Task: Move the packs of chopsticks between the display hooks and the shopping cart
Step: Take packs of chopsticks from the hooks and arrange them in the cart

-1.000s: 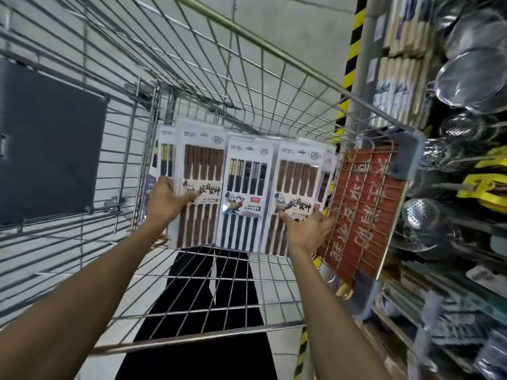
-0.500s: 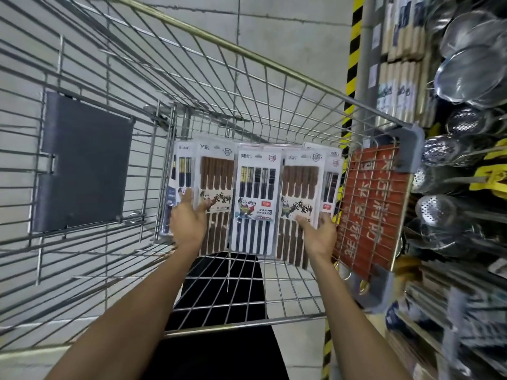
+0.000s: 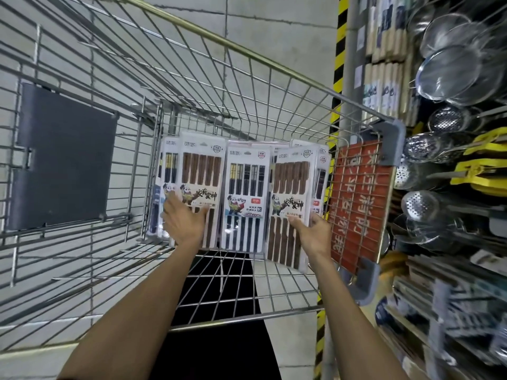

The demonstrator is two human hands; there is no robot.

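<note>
While the left grip (image 3: 183, 223) lies flat and released on the row of packs (image 3: 244, 193) at the far end of the shopping cart (image 3: 393, 141), the right grip (image 3: 315, 234) clasps the right brown pack (image 3: 289, 187), now tipped forward out of that row, probably bound for the hooks.

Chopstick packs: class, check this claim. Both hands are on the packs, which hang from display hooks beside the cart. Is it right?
Not quite. The head view shows the packs of chopsticks standing upright inside the shopping cart, against its far end, not hanging from hooks. The left hand and right hand are both on them.
</note>
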